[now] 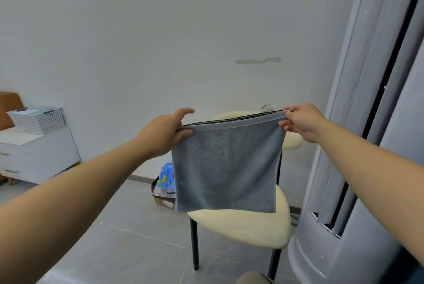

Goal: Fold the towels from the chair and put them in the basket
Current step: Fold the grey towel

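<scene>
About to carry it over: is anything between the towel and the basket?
Nothing visible. The left hand and right hand pinch the towel above the chair; the basket sits on a cabinet to the left, across bare floor. A box beside the chair lies below that path.

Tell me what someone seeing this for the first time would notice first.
A blue-grey towel hangs in mid-frame, held up by its top corners: the left hand pinches one, the right hand the other. Right behind it stands a cream cushioned chair on dark legs. Far left, a white perforated basket sits on a white cabinet.
</scene>
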